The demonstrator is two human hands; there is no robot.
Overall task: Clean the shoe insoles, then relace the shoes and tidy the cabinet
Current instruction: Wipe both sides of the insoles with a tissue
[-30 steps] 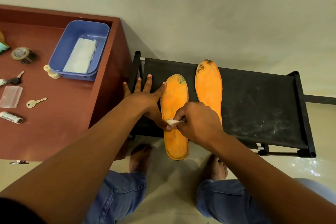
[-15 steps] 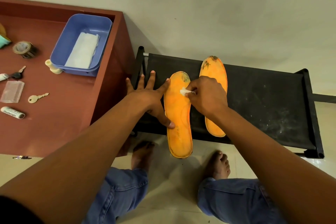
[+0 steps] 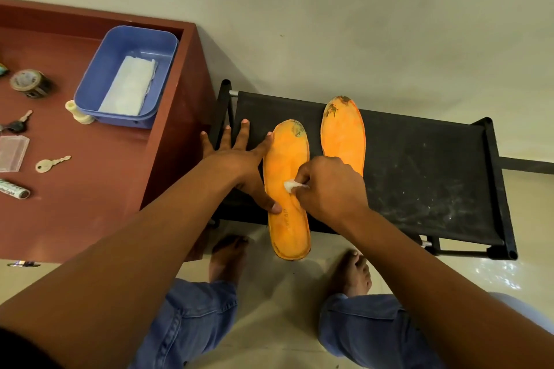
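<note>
Two orange insoles lie side by side on the black shoe rack (image 3: 419,165). The left insole (image 3: 286,159) hangs over the rack's front edge; dark grime marks its toe. The right insole (image 3: 343,132) lies farther back, also stained at the toe. My left hand (image 3: 239,165) is spread flat on the rack, thumb and forefinger pressing the left insole's edge. My right hand (image 3: 328,189) pinches a small white wipe (image 3: 290,186) against the middle of the left insole.
A red-brown cabinet top (image 3: 99,177) on the left carries a blue tub (image 3: 129,75) with a white cloth, a tape roll (image 3: 30,82), keys (image 3: 51,163), a battery (image 3: 13,189) and a clear packet. My bare feet and jeans are below the rack.
My right hand swept the wipe from the insole's middle up to the toe, then back down to the middle. My left hand has stayed in place.
</note>
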